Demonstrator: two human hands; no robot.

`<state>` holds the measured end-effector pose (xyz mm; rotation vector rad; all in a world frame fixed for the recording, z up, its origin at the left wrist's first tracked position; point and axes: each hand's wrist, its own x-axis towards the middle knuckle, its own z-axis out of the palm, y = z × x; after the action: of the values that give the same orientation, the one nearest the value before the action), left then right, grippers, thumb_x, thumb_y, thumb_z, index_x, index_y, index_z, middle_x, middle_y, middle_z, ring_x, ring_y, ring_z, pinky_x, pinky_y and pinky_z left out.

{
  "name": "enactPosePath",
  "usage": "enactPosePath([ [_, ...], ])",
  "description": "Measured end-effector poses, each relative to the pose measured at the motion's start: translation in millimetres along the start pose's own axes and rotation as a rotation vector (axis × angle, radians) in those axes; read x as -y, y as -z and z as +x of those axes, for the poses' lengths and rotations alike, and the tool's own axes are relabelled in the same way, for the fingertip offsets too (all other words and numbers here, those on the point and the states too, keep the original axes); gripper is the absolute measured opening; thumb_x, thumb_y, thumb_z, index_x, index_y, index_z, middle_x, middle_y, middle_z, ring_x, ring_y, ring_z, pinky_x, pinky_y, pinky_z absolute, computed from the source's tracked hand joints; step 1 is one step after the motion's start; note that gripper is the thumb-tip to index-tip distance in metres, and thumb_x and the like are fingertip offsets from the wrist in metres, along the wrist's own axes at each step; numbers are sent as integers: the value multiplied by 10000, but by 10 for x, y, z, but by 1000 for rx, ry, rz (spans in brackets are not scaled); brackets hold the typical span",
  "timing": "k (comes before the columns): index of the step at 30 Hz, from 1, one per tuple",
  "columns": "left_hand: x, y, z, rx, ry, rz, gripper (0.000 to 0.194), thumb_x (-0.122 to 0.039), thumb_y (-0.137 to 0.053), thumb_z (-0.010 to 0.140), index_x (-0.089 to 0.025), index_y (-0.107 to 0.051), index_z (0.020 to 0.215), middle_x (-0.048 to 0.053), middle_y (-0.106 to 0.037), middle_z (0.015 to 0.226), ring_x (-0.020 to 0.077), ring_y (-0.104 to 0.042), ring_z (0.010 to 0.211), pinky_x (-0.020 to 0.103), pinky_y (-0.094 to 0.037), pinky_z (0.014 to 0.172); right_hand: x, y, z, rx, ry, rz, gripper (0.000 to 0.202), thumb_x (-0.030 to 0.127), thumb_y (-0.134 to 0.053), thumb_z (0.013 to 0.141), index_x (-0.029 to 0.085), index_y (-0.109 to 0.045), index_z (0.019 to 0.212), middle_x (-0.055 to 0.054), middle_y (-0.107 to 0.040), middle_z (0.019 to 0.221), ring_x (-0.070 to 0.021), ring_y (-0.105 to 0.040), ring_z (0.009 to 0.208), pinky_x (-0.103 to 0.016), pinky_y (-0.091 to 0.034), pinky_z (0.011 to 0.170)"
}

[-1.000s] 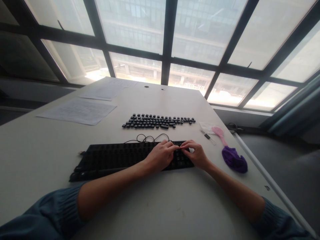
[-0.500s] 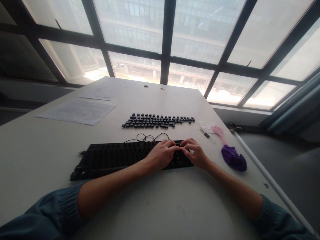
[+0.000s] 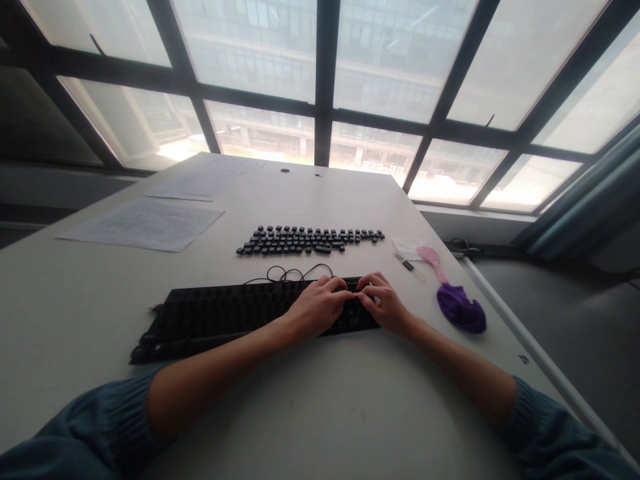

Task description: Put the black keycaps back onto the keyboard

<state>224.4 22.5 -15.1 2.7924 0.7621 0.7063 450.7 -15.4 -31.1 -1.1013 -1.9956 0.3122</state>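
Observation:
A black keyboard (image 3: 220, 313) lies at a slant in front of me; most of its key area looks bare of keycaps. Both hands meet over its right end. My left hand (image 3: 320, 303) bends over the keys, its thumb and fingertips drawn together at the tips of the other hand. Coming in from the right, my right hand (image 3: 385, 303) has its fingers curled and pinched at the same spot. Whatever sits between the fingertips is too small and hidden to make out. Beyond the keyboard, loose black keycaps (image 3: 300, 240) stand in rows on the table.
The keyboard's thin cable (image 3: 285, 273) loops behind it. To the right lie a wire keycap puller (image 3: 408, 265), a clear plastic bag (image 3: 407, 248), a pink brush (image 3: 433, 260) and a purple cloth (image 3: 460, 308). Paper sheets (image 3: 145, 223) cover part of the white table's (image 3: 320, 400) left side.
The view has shifted slightly, so everything sits a little further left. Both hands stay at the keyboard's right end with barely any finger movement.

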Motion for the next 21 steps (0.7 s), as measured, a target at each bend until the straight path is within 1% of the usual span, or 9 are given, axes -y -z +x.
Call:
enactPosePath([
  [4,-7,9,1,13,-2,11,390,-121,-533,939,-306,-671,1254,36,-631,1206,204,-557,993,368,-497,935,-2,4,-5,-1,6,29,230,214,-586,952,231,-692,749,-53,-682,951,-227,-575,977,-418,-498,906],
  [6,-15,15,3,15,-1,21,377,-119,-526,938,-285,-669,1244,45,-630,1209,209,-556,997,377,-498,944,-19,3,6,-23,-2,74,214,222,-569,960,232,-717,806,-53,-695,953,-221,-598,975,-411,-499,917],
  [8,-22,18,3,13,4,29,351,-121,-521,937,-255,-673,1223,57,-629,1213,215,-554,1001,388,-498,959,-84,-6,38,-106,-59,105,195,242,-554,962,227,-733,884,-57,-708,958,-215,-627,964,-392,-509,899],
  [9,-24,17,3,15,7,30,342,-122,-520,937,-244,-674,1217,63,-629,1216,217,-554,1002,394,-497,966,-143,-13,66,-169,-117,94,182,257,-557,954,221,-733,917,-59,-714,953,-213,-641,943,-376,-518,865],
  [11,-25,11,1,20,14,21,349,-120,-521,934,-240,-672,1225,68,-631,1220,219,-554,1006,395,-499,974,-317,-23,156,-297,-264,23,170,289,-578,916,201,-721,947,-64,-725,917,-213,-660,869,-343,-526,760],
  [13,-19,-1,-3,17,16,8,368,-115,-522,931,-252,-672,1239,65,-634,1218,218,-554,1015,390,-500,977,-550,-20,290,-383,-392,-66,188,313,-587,872,179,-700,937,-70,-725,869,-213,-659,785,-324,-513,683],
  [17,4,-27,-11,8,16,-4,374,-119,-535,928,-266,-685,1238,61,-635,1220,215,-554,1026,381,-503,973,-1038,18,627,-449,-487,-153,165,312,-588,816,173,-655,874,-89,-719,857,-218,-638,728,-349,-503,733],
  [19,9,-29,-12,6,14,-5,371,-121,-543,925,-265,-692,1232,64,-637,1217,215,-555,1024,377,-508,962,-1219,25,779,-464,-536,-195,148,315,-608,792,184,-637,853,-96,-720,868,-218,-622,700,-363,-497,753],
  [21,6,-21,-12,8,13,-5,370,-120,-549,921,-265,-700,1226,67,-639,1212,216,-557,1025,372,-511,953,-1343,13,891,-469,-575,-234,141,325,-634,774,196,-619,829,-100,-716,870,-230,-617,719,-373,-490,778],
])
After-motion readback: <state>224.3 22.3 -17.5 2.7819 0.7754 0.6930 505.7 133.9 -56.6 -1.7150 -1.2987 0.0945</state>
